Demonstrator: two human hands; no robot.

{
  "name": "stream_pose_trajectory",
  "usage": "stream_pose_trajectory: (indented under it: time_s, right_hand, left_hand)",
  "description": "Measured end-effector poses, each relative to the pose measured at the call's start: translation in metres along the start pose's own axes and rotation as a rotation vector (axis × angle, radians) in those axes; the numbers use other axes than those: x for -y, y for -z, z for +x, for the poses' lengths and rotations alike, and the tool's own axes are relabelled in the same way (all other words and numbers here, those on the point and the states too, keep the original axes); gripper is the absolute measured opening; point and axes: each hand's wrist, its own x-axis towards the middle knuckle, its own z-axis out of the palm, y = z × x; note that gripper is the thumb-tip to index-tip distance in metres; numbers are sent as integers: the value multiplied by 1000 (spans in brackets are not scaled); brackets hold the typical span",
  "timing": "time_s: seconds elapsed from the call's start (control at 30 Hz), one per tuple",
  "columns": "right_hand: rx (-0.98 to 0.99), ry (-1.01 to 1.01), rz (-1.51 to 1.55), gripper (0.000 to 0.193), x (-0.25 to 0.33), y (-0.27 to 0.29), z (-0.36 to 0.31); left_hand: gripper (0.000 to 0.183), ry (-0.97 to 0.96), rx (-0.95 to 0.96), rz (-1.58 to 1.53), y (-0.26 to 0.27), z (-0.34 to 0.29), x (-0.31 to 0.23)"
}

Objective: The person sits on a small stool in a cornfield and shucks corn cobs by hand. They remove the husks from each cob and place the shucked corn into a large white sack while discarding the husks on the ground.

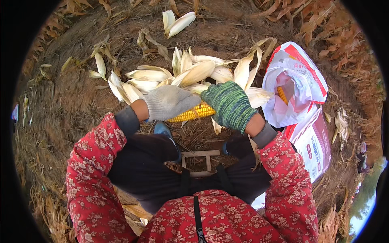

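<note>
Between my hands lies a yellow corn cob (191, 114), its kernels bare along the lower side. My left hand (171, 103), in a pale grey knit glove, is wrapped over the cob's left part. My right hand (231, 104), in a green striped knit glove, closes around its right end, where pale husk leaves (258, 97) spread out beside the glove. Fingertips of both hands are partly hidden. Just beyond them is a heap of cream-coloured corn husks (194, 73); whether any still hold cobs I cannot tell.
At the right stands an open white and red sack (295, 89) with a yellow cob (282, 94) inside. A printed sack (312, 148) lies nearer. A wooden frame (200, 154) sits between my feet. Loose husks (178, 23) lie farther off; dry stalks (336, 44) border the soil.
</note>
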Motion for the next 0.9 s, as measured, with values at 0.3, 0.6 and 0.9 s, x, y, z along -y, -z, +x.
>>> stream_pose_trajectory:
  time_s: [0.3, 0.6, 0.9]
  right_hand:
    - [-353, 15, -56, 44, -20, 12, -17]
    - [-371, -398, 807, 67, -63, -5, -25]
    - [-237, -425, 1507, 55, -54, 5, -22]
  left_hand:
    - [47, 137, 128, 149, -12, -5, 38]
    - [39, -165, 64, 281, -16, 4, 2]
    - [36, -176, -80, 254, 6, 5, -11]
